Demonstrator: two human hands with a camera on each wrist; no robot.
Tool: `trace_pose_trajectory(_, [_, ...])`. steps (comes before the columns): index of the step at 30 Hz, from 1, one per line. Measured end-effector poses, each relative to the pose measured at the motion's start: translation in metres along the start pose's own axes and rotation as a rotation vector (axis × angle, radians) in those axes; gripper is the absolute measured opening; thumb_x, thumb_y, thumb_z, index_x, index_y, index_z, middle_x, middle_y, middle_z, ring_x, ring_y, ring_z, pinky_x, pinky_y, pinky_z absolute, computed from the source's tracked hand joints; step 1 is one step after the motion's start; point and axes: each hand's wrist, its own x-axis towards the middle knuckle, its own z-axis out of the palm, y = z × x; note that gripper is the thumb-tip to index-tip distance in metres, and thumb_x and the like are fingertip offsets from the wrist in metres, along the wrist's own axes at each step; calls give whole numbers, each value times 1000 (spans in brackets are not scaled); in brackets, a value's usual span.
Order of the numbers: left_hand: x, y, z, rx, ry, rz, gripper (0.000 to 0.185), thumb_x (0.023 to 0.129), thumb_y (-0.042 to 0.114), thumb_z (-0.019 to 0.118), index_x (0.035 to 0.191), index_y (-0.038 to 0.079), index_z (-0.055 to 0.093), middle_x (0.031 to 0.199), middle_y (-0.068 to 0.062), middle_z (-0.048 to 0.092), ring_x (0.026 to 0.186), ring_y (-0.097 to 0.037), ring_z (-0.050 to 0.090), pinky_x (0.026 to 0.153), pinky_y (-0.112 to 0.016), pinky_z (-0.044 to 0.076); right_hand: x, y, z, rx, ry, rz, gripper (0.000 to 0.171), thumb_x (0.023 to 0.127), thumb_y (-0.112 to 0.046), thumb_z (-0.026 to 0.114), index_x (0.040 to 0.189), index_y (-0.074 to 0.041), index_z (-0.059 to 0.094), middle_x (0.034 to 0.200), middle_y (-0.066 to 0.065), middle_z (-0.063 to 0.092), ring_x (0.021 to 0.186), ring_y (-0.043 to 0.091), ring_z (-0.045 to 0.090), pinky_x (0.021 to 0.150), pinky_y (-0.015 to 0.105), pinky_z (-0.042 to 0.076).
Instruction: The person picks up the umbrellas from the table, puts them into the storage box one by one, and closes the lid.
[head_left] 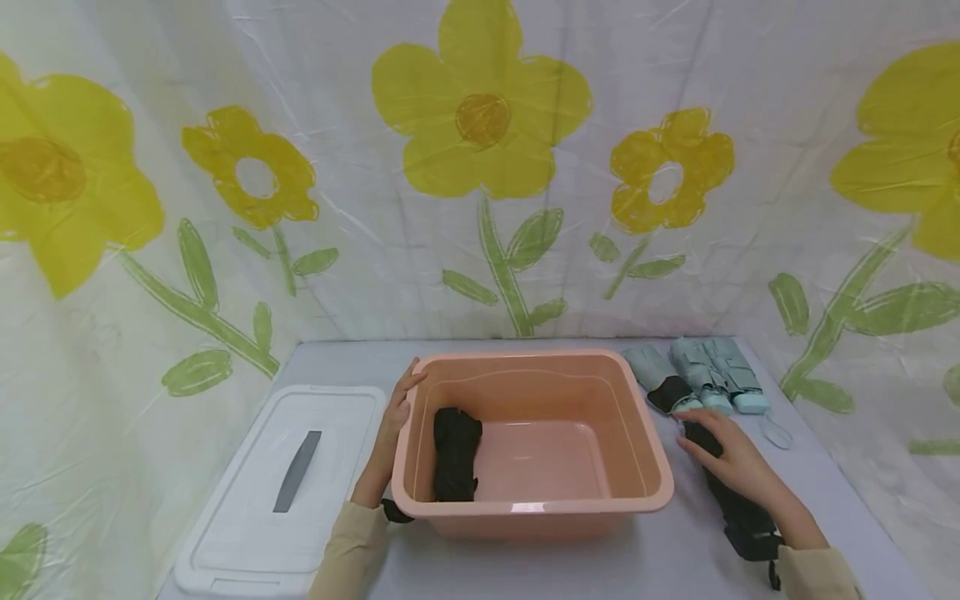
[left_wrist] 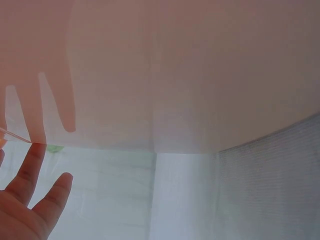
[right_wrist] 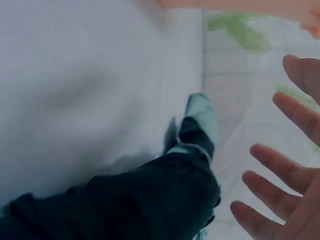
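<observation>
An orange-pink plastic bin (head_left: pixel 532 506) stands in the middle of the table. My left hand (head_left: pixel 393 421) rests against its left rim with the fingers extended; the left wrist view shows those fingers (left_wrist: pixel 31 167) beside the bin's wall. Inside the bin, a black folded umbrella (head_left: pixel 455 457) lies along the left wall. Right of the bin, my right hand (head_left: pixel 738 461) hovers over another black folded umbrella (head_left: pixel 742 521), partly covering it in the head view. Its fingers (right_wrist: pixel 272 162) are spread apart, beside the black fabric in the right wrist view.
Several light-blue folded umbrellas (head_left: pixel 701 362) lie at the back right, one with a black patch near its end and one with a wrist loop (head_left: pixel 776 432). A white lid (head_left: pixel 240 492) with a grey handle (head_left: pixel 297 471) lies left of the bin. A flower-print curtain (head_left: pixel 345 308) hangs behind the table.
</observation>
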Motion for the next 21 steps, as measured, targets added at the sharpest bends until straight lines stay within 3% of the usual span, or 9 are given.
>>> trace_pose_trajectory(4, [0, 3, 1, -2, 0, -13, 76, 94, 56, 36, 133, -8, 42, 146, -30, 23, 136, -50, 7, 110, -56, 6, -8, 7, 3, -21, -25, 31, 40, 79, -13, 73, 115, -3, 59, 122, 33, 44, 112, 51, 40, 81, 66, 33])
trace_pose_trajectory(16, [2, 16, 0, -29, 5, -70, 76, 93, 57, 36, 135, -6, 41, 148, -31, 14, 138, -47, 5, 112, -51, 6, -20, 20, 9, -118, -56, 87, 47, 74, -7, 75, 117, -6, 55, 124, 43, 34, 112, 61, 33, 77, 73, 31])
trace_pose_trajectory(21, [4, 22, -1, -33, 12, -74, 76, 93, 57, 37, 134, -7, 41, 147, -32, 15, 137, -48, 4, 111, -54, 5, -22, 24, 8, -144, -115, 156, 52, 77, -11, 73, 123, -7, 49, 124, 48, 30, 113, 66, 30, 77, 75, 29])
